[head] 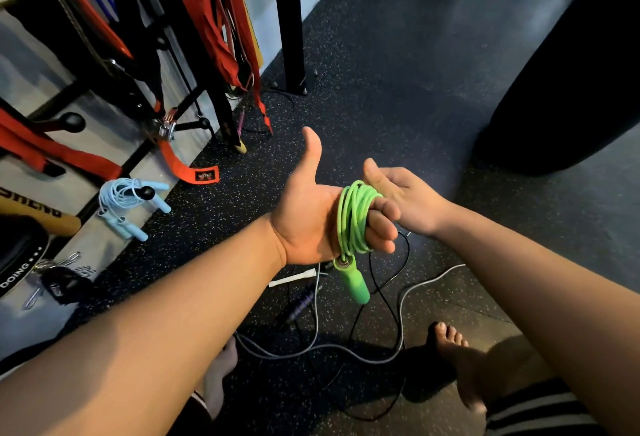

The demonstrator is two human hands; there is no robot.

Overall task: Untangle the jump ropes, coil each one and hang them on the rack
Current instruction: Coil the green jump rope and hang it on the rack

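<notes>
Around the curled fingers of my left hand the green jump rope sits coiled, handle dangling, right hand spread just behind it, so I'd keep loops snug while tucking the end.

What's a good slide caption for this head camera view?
Green jump rope coiled around the left hand, handle dangling, right hand open beside it; more ropes lie tangled on the floor.
</notes>
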